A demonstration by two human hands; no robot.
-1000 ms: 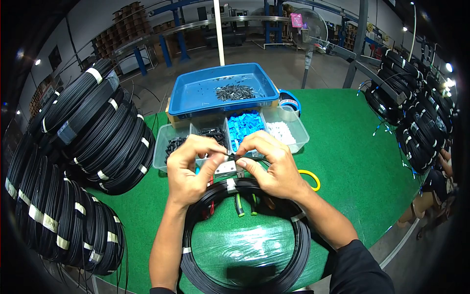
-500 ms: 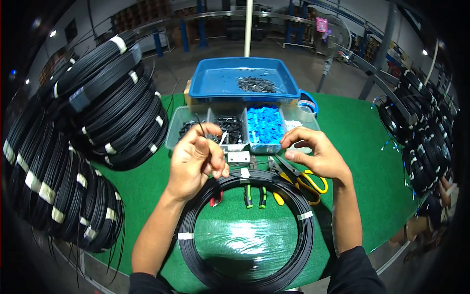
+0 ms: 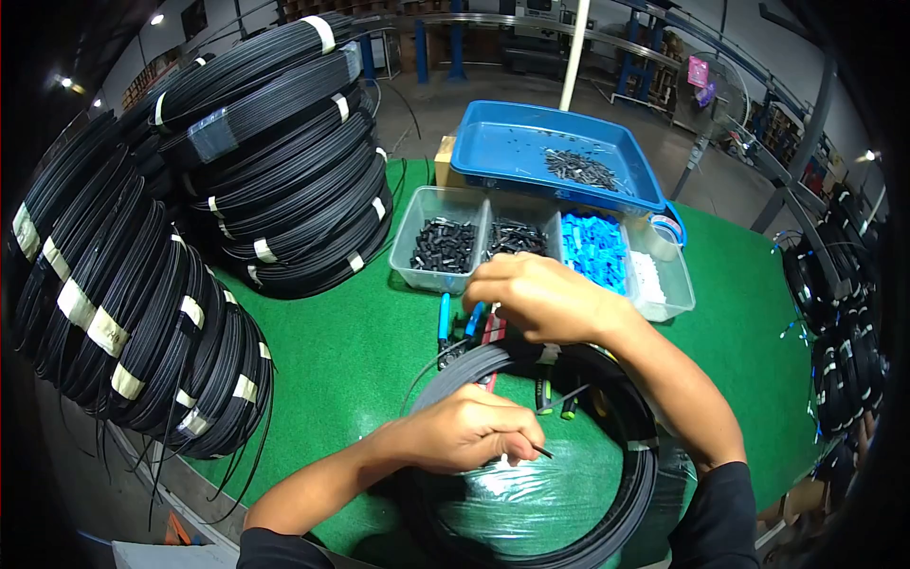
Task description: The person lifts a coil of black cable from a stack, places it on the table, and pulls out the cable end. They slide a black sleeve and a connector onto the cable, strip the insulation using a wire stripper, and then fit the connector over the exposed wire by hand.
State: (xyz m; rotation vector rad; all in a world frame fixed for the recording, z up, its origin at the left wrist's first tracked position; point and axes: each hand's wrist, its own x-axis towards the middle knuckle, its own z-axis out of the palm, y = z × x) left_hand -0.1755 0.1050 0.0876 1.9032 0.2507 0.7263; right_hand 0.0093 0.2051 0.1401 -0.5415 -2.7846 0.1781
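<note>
My left hand [image 3: 479,431] is closed on a thin black cable [image 3: 543,452], whose end pokes out past the fingers, over the near-left part of a black cable coil [image 3: 641,484]. Above the coil's far side, my right hand [image 3: 540,296] is bent down with its fingers pressed together; what they hold, if anything, is hidden. A thin cable curves from the coil's left side. The coil lies on the green table around a patch of clear film [image 3: 578,474]. Blue-handled pliers [image 3: 444,318] and green-and-black handles [image 3: 543,394] lie partly under the coil and my arms.
A clear divided box [image 3: 417,275] holds black, blue and white small parts. Behind it stands a blue tray [image 3: 483,137] with black pieces. Tall stacks of cable coils [image 3: 303,190] fill the left side; more coils [image 3: 839,351] hang at the right.
The view has turned left. My left hand has come down over the coil, now closed on a cable. My right hand has moved left, its fingers now together.
</note>
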